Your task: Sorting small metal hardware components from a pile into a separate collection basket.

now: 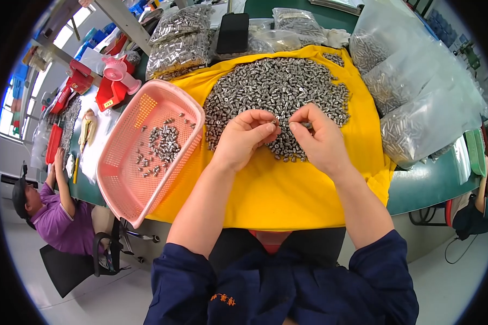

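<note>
Both hands work at the near edge of the heap of small metal sleeves (276, 89) spread on the yellow cloth (287, 189). The left hand (244, 135) pinches one sleeve at its fingertips; the right hand (320, 135) has its fingers closed on another. Best to my eye: lift one piece clear of the heap, turn it between thumb and forefinger under the light, grip lightly. The pink basket (122, 179) sits at the cloth's left edge, a few sleeves inside.

Small silvery metal cylinders (276, 89) heaped loosely on yellow cloth (287, 189)
</note>
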`<state>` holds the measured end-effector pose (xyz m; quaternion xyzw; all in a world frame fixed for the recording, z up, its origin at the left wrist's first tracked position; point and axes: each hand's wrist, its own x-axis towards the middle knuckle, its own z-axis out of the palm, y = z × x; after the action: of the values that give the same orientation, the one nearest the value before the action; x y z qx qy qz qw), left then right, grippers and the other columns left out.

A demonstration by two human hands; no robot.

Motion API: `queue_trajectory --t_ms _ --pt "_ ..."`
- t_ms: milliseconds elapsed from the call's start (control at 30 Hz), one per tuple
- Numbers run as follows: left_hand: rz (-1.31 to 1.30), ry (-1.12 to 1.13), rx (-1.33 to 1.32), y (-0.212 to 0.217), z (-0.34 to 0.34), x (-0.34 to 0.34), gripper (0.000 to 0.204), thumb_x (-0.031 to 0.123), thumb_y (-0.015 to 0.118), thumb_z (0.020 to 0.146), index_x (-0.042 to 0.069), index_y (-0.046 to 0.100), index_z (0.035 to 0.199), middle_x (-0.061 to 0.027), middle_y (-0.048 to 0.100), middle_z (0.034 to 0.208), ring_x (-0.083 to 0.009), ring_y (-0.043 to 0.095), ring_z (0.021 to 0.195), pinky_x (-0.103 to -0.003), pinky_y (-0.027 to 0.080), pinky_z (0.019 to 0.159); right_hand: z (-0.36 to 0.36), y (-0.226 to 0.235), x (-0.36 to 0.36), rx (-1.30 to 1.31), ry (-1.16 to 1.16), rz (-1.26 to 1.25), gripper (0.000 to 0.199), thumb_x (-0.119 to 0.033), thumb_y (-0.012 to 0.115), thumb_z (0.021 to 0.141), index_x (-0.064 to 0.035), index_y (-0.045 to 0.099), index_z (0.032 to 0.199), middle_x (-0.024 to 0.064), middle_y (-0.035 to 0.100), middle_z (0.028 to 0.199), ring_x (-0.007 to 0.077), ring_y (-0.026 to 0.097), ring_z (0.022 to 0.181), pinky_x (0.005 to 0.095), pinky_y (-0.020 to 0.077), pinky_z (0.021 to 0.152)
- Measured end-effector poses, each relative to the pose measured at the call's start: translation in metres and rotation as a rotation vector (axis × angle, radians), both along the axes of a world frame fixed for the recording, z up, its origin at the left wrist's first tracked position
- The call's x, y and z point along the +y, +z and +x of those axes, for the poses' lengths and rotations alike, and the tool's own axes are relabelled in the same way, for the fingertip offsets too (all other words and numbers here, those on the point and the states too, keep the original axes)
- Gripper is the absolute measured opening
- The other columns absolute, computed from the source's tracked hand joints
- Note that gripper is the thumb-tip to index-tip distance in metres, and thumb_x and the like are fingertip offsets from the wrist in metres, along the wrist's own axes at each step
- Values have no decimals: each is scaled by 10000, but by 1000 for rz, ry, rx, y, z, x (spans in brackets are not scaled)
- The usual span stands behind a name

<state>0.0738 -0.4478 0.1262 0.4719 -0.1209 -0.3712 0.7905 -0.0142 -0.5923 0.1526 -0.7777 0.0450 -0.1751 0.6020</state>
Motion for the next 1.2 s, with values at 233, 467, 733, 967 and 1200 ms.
queue_trajectory --t_ms 233,467,733,967,1200 --pt "8 -21 -124 5 -5 -1 132 -10 533 781 -13 577 905 -66 595 837 -128 577 757 -227 468 701 0 3 0 -42 36 -111 60 -44 503 746 -20 485 798 64 542 678 122 496 582 243 403 529" --pt "51 -14 -135 8 -8 -1 138 -6 536 781 -17 576 913 -65 596 836 -130 581 755 -228 473 696 -2 7 3 47 53 -130 44 -45 492 740 -24 478 777 92 540 681 196 529 601 285 416 541" --pt "221 -13 -332 10 -8 -2 136 -24 541 766 -24 585 895 -80 604 836 -130 578 766 -234 472 707 -1 -2 7 -156 6 -520 67 -46 484 737 -51 429 774 119 507 670 303 501 647 394 397 562" --pt "552 132 -1095 15 -15 -7 145 -20 574 728 22 609 863 -24 611 792 -78 557 721 -206 447 653 1 -8 5 -159 -13 -661 75 -45 500 728 -49 437 768 118 504 654 307 501 634 393 397 556" --pt "317 260 -634 8 -3 -1 93 5 578 748 17 602 837 2 569 757 -51 505 682 -166 411 603 -3 6 3 1 -62 -309 61 -29 495 739 -19 467 793 108 526 648 226 521 565 300 412 525"
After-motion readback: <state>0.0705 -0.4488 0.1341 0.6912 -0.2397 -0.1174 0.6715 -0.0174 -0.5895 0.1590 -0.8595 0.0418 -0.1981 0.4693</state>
